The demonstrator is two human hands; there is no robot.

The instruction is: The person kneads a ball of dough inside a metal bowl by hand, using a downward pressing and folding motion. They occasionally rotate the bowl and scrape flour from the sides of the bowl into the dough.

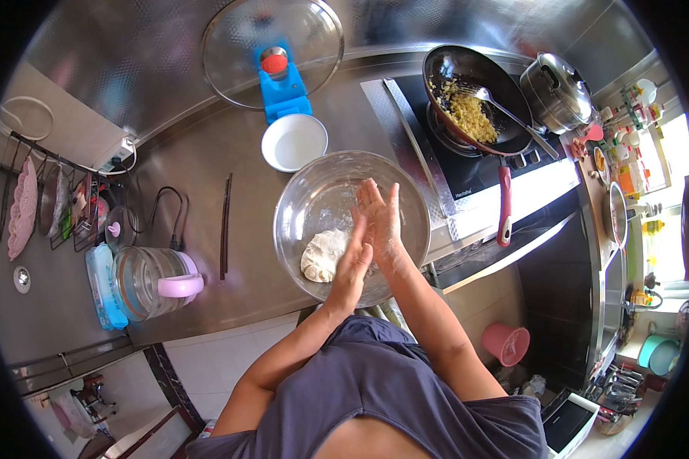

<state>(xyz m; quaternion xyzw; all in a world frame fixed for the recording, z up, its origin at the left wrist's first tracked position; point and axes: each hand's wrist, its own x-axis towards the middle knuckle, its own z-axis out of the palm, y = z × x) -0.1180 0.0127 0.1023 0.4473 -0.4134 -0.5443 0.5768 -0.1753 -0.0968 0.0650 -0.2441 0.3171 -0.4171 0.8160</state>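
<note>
My left hand (pixel 353 261) and my right hand (pixel 382 221) are pressed together over a wide stainless steel bowl (pixel 290 201). Bits of dough or flour cling to the right palm and wrist. A pale, rough lump of dough (pixel 322 255) rests in the left part of the bowl, partly behind my left hand; neither hand grips it. The right palm faces up with its fingers extended, and the left fingers lie against its edge. White residue marks the bowl's inside. Just beyond the rim stands a white bowl (pixel 294 143).
Dark chopsticks (pixel 225 226) and a glass kettle (pixel 143 284) occupy the counter's left. A glass lid (pixel 229 57) leans in a blue holder (pixel 284 89) at the back. On the right, a wok (pixel 436 69) with scrambled egg and a fork sits on the gas hob, its red handle (pixel 504 195) jutting toward me.
</note>
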